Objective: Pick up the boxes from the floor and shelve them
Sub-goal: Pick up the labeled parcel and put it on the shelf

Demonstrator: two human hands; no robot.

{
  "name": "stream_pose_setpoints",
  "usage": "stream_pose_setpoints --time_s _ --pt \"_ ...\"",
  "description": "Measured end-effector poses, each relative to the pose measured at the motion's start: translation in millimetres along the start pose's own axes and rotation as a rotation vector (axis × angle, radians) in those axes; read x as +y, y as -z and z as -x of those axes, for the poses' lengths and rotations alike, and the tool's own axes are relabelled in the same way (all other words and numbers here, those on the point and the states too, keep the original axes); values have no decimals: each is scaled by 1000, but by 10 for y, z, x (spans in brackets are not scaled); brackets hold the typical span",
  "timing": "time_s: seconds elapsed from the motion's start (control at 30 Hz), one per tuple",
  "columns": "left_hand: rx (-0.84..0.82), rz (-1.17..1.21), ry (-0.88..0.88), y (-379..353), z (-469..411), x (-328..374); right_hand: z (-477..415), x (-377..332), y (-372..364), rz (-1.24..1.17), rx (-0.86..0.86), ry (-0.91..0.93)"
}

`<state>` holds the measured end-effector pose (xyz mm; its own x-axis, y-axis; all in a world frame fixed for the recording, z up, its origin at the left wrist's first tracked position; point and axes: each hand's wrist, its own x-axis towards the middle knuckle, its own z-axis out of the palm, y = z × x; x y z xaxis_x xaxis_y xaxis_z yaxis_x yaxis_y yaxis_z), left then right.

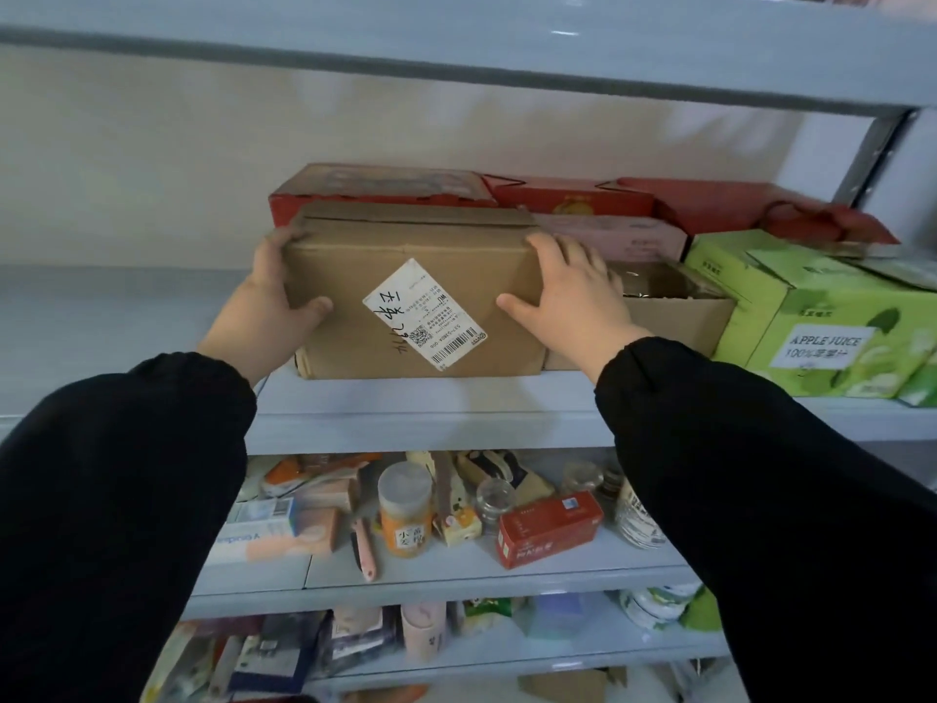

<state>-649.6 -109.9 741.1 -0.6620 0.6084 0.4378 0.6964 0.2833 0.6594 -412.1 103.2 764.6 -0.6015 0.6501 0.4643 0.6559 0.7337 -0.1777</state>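
A brown cardboard box (405, 276) with a white shipping label stands on the grey shelf (431, 408), near its front edge. My left hand (268, 307) grips the box's left end, thumb on the front face. On the right front edge my right hand (568, 291) lies with straight fingers over the top corner and the thumb on the front. Both arms are in black sleeves.
Red boxes (385, 190) line the back of the same shelf, with an open brown carton (669, 307) and green apple juice cartons (831, 337) to the right. The shelf's left part is bare. Lower shelves (456, 575) hold jars, packets and small boxes.
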Motion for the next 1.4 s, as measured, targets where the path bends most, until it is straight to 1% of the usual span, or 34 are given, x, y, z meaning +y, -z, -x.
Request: stream_pose_setpoints --time_s 0.2,0.37,0.47,0.6,0.67,0.7,0.73,0.77,0.8,0.83,0.87,0.9,0.93,1.0,1.03,1.07,1.13,1.2,1.23,1.27,1.3,1.33,1.4 --pt "36 -72 63 -148 -130 104 -255 110 -34 32 -81 33" --pt "61 -102 165 -289 -190 277 -383 221 -126 -47 -159 27" --pt "95 -147 197 -347 -231 285 -459 272 -162 -36 -172 35" --pt "93 -124 192 -409 -245 341 -502 320 -190 -40 -168 53" --pt "101 -140 237 -420 -257 370 -468 299 -212 -50 -173 40" --pt "159 -198 204 -423 -242 367 -445 286 -201 -49 -164 49" --pt "247 -261 87 -446 -206 391 -405 286 -151 -54 -141 70" --pt "337 -303 -94 -495 -150 448 -342 307 -65 -71 -95 94" --pt "378 -314 -295 -570 -100 524 -242 344 41 -90 -26 114" --pt "359 -292 -477 -672 -58 615 -113 406 133 -99 52 128" --pt "300 -259 -616 -801 -23 685 52 474 210 -92 118 136" --pt "218 -234 -710 -944 17 751 245 554 242 -75 154 133" --pt "111 -214 -761 -1084 72 825 457 634 258 -50 165 111" --pt "-162 -189 -784 -1346 189 1015 898 810 247 34 126 -14" --pt "-279 -186 -797 -1492 249 1122 1111 881 260 92 39 -116" --pt "-383 -189 -830 -1648 325 1239 1324 934 289 151 -104 -237" --pt "-583 -204 -954 -1957 534 1509 1761 1018 385 242 -429 -438" --pt "-878 -302 -1082 -2232 861 1799 2256 1079 505 258 -715 -603" --pt "-1053 -418 -1156 -2342 1077 1958 2528 1102 560 240 -827 -688" --pt "-1213 -566 -1234 -2434 1331 2111 2814 1117 619 207 -904 -781" --pt "-1335 -682 -1307 -2502 1614 2264 3111 1130 678 167 -945 -875" --pt "-1422 -717 -1371 -2571 1908 2411 3409 1151 740 130 -952 -957" --pt "-1533 -602 -1463 -2663 2488 2691 4006 1215 863 87 -918 -1088"
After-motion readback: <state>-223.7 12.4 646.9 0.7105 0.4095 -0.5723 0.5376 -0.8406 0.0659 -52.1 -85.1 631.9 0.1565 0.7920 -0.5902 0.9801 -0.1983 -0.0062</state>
